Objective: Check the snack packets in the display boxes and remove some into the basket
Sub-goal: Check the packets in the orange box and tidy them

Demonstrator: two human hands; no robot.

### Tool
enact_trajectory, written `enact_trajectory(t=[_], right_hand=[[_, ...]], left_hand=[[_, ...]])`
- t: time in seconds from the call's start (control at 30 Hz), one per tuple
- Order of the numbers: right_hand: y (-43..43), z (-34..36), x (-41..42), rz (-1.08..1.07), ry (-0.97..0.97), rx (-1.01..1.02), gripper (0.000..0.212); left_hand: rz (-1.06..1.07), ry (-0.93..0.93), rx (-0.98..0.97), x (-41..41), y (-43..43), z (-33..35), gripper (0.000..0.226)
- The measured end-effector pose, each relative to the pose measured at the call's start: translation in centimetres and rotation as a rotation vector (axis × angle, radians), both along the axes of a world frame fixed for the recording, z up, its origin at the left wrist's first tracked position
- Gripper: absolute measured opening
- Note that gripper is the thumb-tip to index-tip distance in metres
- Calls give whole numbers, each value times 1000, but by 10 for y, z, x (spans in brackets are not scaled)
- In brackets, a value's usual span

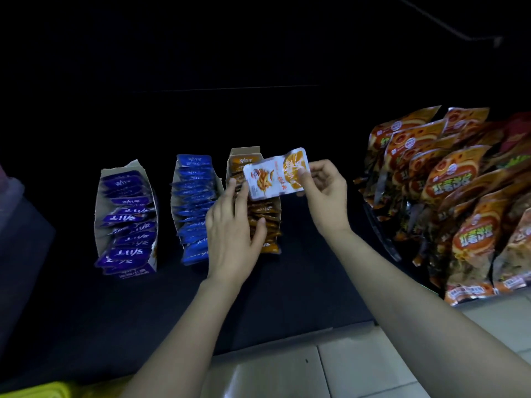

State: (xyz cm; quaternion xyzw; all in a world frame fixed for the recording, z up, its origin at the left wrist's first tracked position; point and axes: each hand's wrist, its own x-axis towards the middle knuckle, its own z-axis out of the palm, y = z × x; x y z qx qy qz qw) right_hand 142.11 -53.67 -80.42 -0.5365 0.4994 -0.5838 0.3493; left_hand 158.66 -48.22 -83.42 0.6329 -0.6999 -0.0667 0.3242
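right hand [324, 191] pinches the right end of one white-and-orange packet [275, 173], thumb on the printed face, fingers curled behind, clamped on it. the packet is lifted clear, held over the far half of the orange display box [244, 152], face toward the camera, long axis running left-right with the right end tipped a bit higher. left hand [232, 234] lies flat with fingers straight and spread on the row of packets standing in that same box, holding nothing; its fingertips come up just beside the lifted packet's left edge, cannot tell if they touch. the box sits on the dark counter [86, 311], with a blue display box [195, 208] just to its left and a purple display box [126, 222] further left, both full of upright packets. large snack bags [448, 179] are stacked in rows well off to the right. looks like the check step: packet out and being read, not yet dropped. key relation: the yellow basket [37, 390] shows only as a corner at the bottom left, near the person and below the counter edge, beside the tiled floor [344, 369]. so the packet sits far and right of it, and the left hand is the nearer one. the right hand would likely have to carry it back and across over the left forearm, or pass it over.
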Motion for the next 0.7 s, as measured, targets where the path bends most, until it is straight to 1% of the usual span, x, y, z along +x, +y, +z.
enact_trajectory(t=[0.1, 0.17, 0.23, 0.3, 0.37, 0.4, 0.43, 0.5, 0.6, 0.7], right_hand=[[4, 9, 3, 82, -42, 103, 15], [6, 14, 5, 173, -60, 179, 19], [9, 17, 6, 255, -81, 217, 17], [13, 21, 5, 339, -130, 214, 14], [16, 23, 3, 410, -174, 198, 18], [16, 24, 1, 418, -162, 192, 22], [17, 24, 1, 411, -145, 182, 21], [17, 23, 1, 366, -82, 141, 3], [16, 24, 3, 309, -61, 111, 15], [18, 27, 4, 296, -121, 110, 14]], left_hand=[[-26, -27, -122, -8, 2, 9, 67], [-25, -19, -153, -10, 2, 13, 60], [-13, 37, -183, -10, 4, 16, 50], [-33, 116, -224, -10, 6, 20, 42], [-43, 194, -261, -11, 8, 25, 32], [-29, 252, -259, -12, 9, 27, 28], [-11, 333, -235, -12, 9, 30, 25], [15, 558, -127, -11, 8, 33, 20], [21, 915, 58, -10, 5, 35, 18], [25, 1086, 142, -9, 3, 35, 16]])
